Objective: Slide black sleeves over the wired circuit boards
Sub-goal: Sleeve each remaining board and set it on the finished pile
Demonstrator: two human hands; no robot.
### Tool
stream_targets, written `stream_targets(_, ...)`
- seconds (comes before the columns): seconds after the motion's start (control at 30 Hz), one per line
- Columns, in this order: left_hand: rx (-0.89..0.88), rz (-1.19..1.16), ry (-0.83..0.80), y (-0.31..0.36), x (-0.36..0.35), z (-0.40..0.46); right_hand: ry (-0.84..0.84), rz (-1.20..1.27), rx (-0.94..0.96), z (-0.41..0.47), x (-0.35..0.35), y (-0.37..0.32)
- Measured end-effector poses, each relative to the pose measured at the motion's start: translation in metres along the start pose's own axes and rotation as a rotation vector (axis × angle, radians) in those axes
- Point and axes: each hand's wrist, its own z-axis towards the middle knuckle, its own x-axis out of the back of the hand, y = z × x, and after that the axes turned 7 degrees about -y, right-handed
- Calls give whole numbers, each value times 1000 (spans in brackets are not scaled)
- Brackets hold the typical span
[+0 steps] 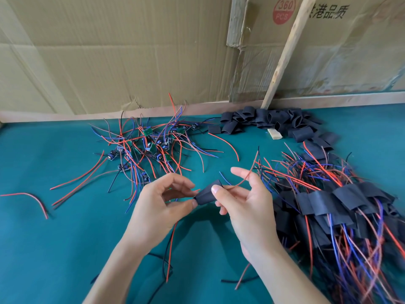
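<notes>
The left hand [163, 207] and right hand [243, 200] are both pinching one flat black tubular sleeve [207, 195], its long axis running between the two grips, red wire [245, 179] trailing out past the right fingers.

On the far cardboard wall [131, 51], right of centre, a round red sticker [284, 11] reads "360 PCS", and just right of it black printed characters [326, 11] read "港品质", with an earlier character hidden behind a leaning wooden stick [287, 53].
</notes>
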Motion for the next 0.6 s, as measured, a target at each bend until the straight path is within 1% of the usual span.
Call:
stream_targets(0.1,25,-30,-25,-1,-1,0,22,118,-75,3,6,-2)
stream_targets(0.17,29,-53,-48,0,-2,0,30,149,-108,6,9,-2)
stream_targets(0.33,32,-120,-58,1,-4,0,33,94,-70,4,6,0)
stream_targets(0.43,57,-219,-83,1,-1,0,57,90,-37,4,5,-1)
stream_targets(0.5,67,-214,-105,1,-1,-1,66,108,-46,5,6,-2)
stream_targets(0.6,67,-168,-110,0,-1,-1,38,112,-71,5,5,-2)
